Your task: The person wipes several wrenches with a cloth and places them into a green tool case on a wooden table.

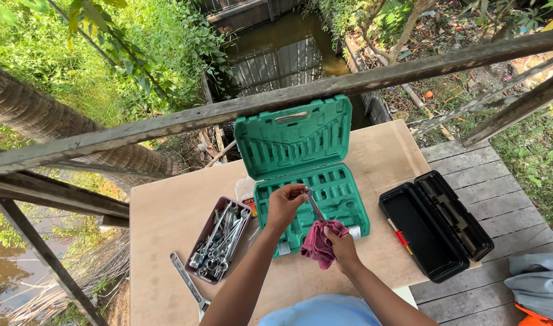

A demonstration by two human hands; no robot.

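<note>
Hands work over a plywood tabletop [168, 211] on a raised wooden deck, seen from above. The left hand [285, 202] is closed in a pinch on the upper end of a small metal tool [314, 205], probably a wrench, holding it at a slant just above the near edge of an open green tool case [300, 163]. The right hand [343, 244] is closed around a bunched dark red rag [317, 244], which wraps the tool's lower end. The green case lies in the middle of the tabletop with its lid standing up on the far side. To its left sits a shallow tray [205, 274] heaped with wrenches, and a single long wrench [189, 284] lies near the front left edge. To the right, an open black case [436, 226] rests at the right end of the tabletop, its near corner seeming to overhang. Beyond a weathered rail [168, 124] on the far side there is brown water [282, 54] below and thick green plants. Risks, as a judgement: the pinch on the tool is light, so a hard pull of the rag could tug it free, and it might bounce off into the water or through gaps in the deck boards [469, 193]. The black case could tip if knocked by an elbow, and the lone wrench might be nudged off the edge.
</note>
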